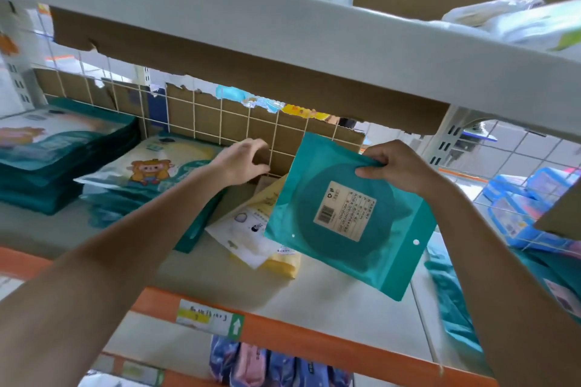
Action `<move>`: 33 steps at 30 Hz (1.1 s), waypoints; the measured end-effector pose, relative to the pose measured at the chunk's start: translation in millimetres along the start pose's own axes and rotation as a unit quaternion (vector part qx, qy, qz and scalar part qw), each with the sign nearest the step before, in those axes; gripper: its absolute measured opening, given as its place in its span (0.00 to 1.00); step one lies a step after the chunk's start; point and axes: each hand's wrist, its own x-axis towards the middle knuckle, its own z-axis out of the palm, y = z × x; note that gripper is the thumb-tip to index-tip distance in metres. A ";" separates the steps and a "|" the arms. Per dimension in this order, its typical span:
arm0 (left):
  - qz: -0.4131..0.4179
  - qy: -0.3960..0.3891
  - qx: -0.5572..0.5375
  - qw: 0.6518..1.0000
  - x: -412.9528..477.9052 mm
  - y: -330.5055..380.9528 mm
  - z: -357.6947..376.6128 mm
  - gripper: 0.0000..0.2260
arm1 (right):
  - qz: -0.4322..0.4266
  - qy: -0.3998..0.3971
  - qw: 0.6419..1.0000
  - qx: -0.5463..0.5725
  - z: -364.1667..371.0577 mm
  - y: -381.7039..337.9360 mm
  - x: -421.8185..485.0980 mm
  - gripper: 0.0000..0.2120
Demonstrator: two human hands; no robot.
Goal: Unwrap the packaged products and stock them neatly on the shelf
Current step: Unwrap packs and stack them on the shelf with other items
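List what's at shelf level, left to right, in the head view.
Teal packet stack → cartoon-pig packet stack → left hand → teal pouch → right hand pinching its top edge → blue boxes.

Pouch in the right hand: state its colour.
Teal pouch, with a white barcode label; head view.

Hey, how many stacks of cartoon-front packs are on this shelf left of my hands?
2. The far-left stack sits at the picture's left edge; the second stack lies beside the left hand. More may be hidden outside the frame.
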 end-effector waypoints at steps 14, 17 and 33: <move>0.094 0.022 0.186 0.978 -46.8 -138.8 -109.9 0.28 | 0.055 0.090 0.986 0.129 89.1 -149.6 -0.6 0.06; 0.094 0.022 0.155 0.983 -64.1 -173.2 -126.7 0.28 | 0.064 0.092 0.985 0.130 117.5 -179.4 1.1 0.08; 0.142 -0.039 -0.197 0.969 -119.7 -202.6 -170.5 0.30 | 0.061 0.068 0.983 0.157 194.2 -260.5 33.6 0.08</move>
